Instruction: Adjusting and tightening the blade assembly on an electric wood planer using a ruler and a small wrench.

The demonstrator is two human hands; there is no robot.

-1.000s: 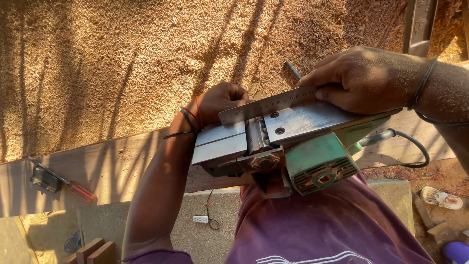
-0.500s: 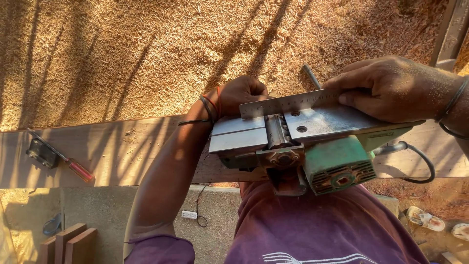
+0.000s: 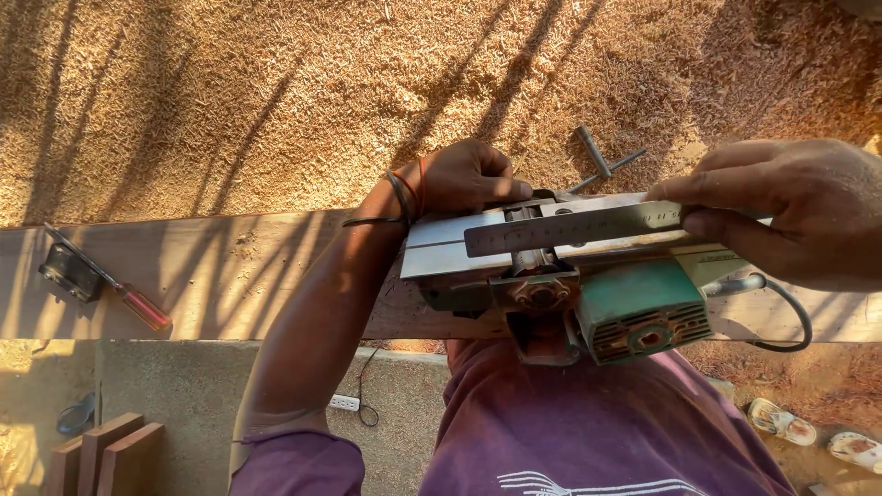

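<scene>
The person is holding a green electric planer upside down against the body, sole plate facing up, above a long wooden plank that is running across a floor of wood shavings. The left hand is gripping the front end of the planer, fingers curled closed around it. The right hand is pinching a steel ruler between thumb and fingers and laying it lengthwise along the sole, across the cutter drum. In my judgement the check is going well only if the ruler is sitting flat on both plates, edge square over the blade, with the left hand keeping the body from rocking and the fingers staying clear of the cutter. A T-handled wrench is lying on the shavings just beyond the planer; a red-handled screwdriver and a small dark block are resting on the plank well to the left. Compared with half a second ago, the ruler is lying lower and flatter over the drum, and the view is sitting slightly further left.
</scene>
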